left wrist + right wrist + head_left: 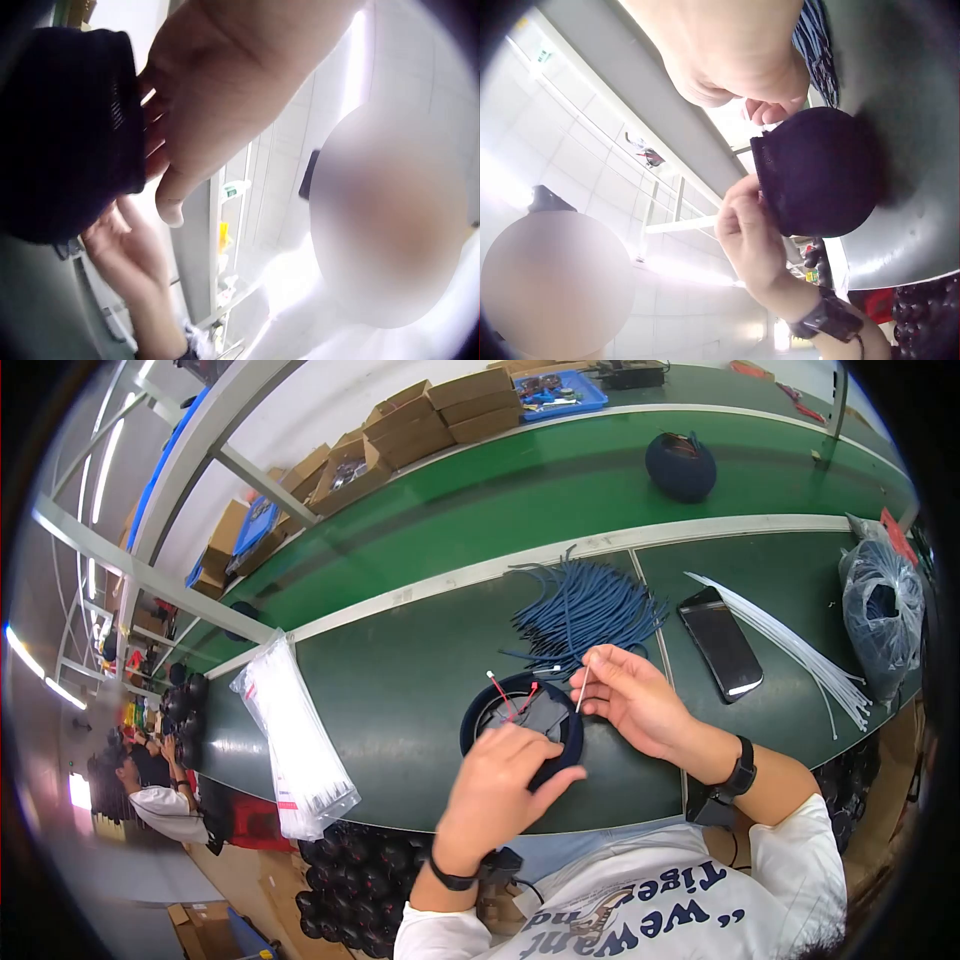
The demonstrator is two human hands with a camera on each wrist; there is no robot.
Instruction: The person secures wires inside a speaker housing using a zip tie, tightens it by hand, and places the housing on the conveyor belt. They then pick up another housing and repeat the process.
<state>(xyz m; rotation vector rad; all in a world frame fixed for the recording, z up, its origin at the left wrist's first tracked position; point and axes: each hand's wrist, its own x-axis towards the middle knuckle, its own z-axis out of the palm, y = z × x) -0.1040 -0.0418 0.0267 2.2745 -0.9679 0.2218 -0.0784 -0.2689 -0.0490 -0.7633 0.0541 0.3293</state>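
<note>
A round navy fabric-covered shell (572, 738) stands on the green bench, its opening upward. Inside it show grey parts and red wires (504, 698) with white connectors. My left hand (505, 780) grips the near rim, thumb outside; the right wrist view shows its curled fingers (744, 217) at the fabric edge. Over the right side of the opening, my right hand (635, 700) pinches a thin white strip (583, 685) between thumb and forefinger, its lower end at the rim. In the left wrist view the shell (71, 135) fills the left side, partly hiding the right hand (135, 255).
Behind the shell lies a pile of blue cords (590, 610). To the right are a phone (720, 643), loose white cable ties (790, 645) and a clear bag (882, 610). A bag of white ties (300, 735) lies left. Another navy ball (682, 467) sits farther back.
</note>
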